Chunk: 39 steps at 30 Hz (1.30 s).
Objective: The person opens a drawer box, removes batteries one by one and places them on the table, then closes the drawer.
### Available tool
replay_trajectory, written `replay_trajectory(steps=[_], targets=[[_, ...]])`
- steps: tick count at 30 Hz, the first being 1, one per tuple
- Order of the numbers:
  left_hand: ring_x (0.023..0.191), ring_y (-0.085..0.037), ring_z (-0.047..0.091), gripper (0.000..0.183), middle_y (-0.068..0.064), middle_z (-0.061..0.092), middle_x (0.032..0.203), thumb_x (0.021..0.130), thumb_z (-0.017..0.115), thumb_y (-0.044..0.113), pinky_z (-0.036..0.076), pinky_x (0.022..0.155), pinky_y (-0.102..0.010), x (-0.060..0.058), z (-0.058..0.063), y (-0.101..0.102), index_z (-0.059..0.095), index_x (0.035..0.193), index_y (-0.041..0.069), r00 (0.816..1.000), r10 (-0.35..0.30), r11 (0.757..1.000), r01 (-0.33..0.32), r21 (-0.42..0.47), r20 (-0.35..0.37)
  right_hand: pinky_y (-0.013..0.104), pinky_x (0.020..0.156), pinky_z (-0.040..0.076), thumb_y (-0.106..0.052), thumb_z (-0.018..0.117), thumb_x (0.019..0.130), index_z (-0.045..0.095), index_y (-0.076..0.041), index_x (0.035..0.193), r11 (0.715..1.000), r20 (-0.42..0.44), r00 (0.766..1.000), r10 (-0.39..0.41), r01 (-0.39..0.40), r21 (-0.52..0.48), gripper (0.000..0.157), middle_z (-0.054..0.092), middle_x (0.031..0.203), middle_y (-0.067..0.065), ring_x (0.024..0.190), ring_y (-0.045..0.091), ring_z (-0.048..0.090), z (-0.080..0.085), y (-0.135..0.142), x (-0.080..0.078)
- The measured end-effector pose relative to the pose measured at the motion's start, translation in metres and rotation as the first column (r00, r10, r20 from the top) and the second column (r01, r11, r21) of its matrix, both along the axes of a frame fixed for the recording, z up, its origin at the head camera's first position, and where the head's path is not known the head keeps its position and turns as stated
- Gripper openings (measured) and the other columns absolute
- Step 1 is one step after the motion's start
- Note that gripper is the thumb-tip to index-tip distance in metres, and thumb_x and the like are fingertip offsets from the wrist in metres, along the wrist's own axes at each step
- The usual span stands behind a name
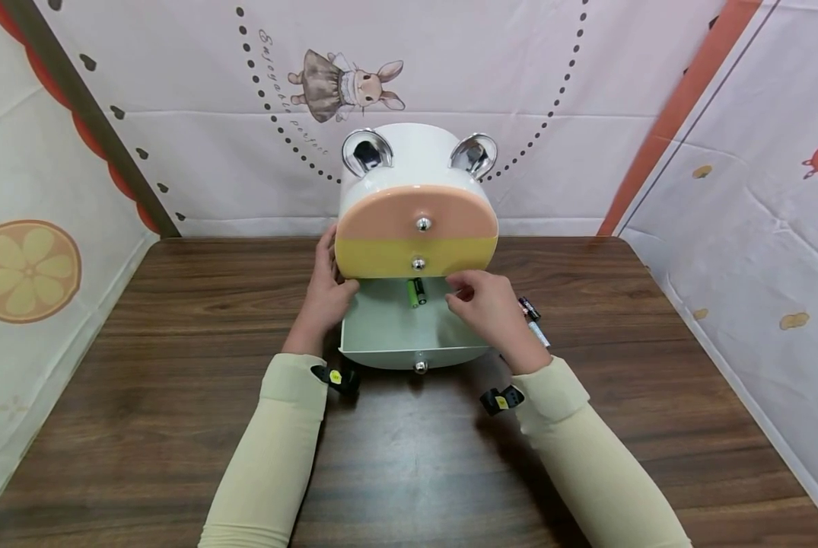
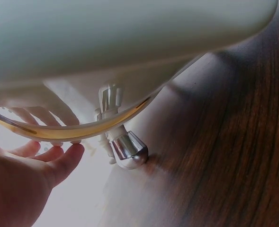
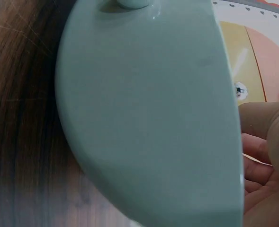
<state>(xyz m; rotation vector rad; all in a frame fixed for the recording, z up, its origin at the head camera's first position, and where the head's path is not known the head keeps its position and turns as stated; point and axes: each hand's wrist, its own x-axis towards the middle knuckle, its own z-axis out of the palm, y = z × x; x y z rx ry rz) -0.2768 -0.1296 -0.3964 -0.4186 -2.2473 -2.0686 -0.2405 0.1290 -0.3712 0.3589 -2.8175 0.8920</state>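
Note:
A white bear-shaped drawer cabinet with silver ears stands on the table, its green bottom drawer pulled out. A green battery and a black battery lie side by side toward the back of that drawer. My left hand rests against the cabinet's left side, thumb near its front lower edge. Over the drawer's right part is my right hand, thumb and index fingertips apart, with nothing visible between them. In the right wrist view the drawer front hides part of the right hand.
More batteries lie on the table right of the drawer, among them a black one and a pale one, partly behind my right wrist. The orange top drawer and yellow middle drawer are closed. A printed cloth hangs behind.

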Motion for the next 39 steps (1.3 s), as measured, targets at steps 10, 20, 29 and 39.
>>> replay_trajectory(steps=[10, 20, 29, 39], targets=[[0.142, -0.027, 0.029, 0.094, -0.011, 0.019, 0.159, 0.079, 0.042, -0.02, 0.031, 0.103, -0.045, -0.003, -0.002, -0.001, 0.005, 0.155, 0.021, 1.0, -0.003, 1.0, 0.003, 0.005, 0.001, 0.041, 0.084, 0.053, -0.014, 0.064, 0.085, 0.069, -0.004, 0.118, 0.995, 0.045, 0.995, 0.085, -0.087, 0.048, 0.035, 0.072, 0.109, 0.013, 0.097, 0.025, 0.067, -0.003, -0.012, -0.007], [0.14, -0.028, 0.03, 0.094, -0.012, 0.02, 0.159, 0.079, 0.041, -0.02, 0.031, 0.103, -0.045, -0.004, -0.002, -0.001, 0.005, 0.155, 0.021, 1.0, -0.004, 1.0, 0.004, 0.006, -0.005, 0.045, 0.096, 0.047, -0.015, 0.064, 0.087, 0.063, -0.001, 0.126, 0.963, 0.132, 0.975, 0.177, -0.199, 0.179, 0.041, 0.066, 0.124, 0.015, 0.116, 0.031, 0.061, -0.007, -0.023, -0.019], [0.14, -0.028, 0.03, 0.094, -0.011, 0.019, 0.159, 0.079, 0.041, -0.02, 0.031, 0.104, -0.046, -0.006, 0.0, -0.001, 0.005, 0.155, 0.021, 1.0, 0.002, 1.0, -0.002, 0.01, -0.006, 0.043, 0.1, 0.046, -0.024, 0.06, 0.092, 0.051, -0.004, 0.139, 0.927, 0.286, 0.94, 0.188, -0.266, 0.265, 0.052, 0.061, 0.132, 0.013, 0.118, 0.029, 0.059, -0.009, -0.035, -0.031], [0.142, -0.03, 0.028, 0.093, -0.013, 0.019, 0.159, 0.079, 0.041, -0.02, 0.03, 0.106, -0.049, -0.004, -0.001, -0.001, 0.004, 0.155, 0.019, 1.0, -0.002, 1.0, 0.002, 0.011, 0.023, 0.039, 0.085, 0.045, -0.027, 0.06, 0.091, 0.054, -0.005, 0.134, 0.902, 0.362, 0.906, 0.217, -0.328, 0.28, 0.049, 0.063, 0.095, 0.011, 0.094, 0.025, 0.057, -0.018, -0.047, -0.037]])
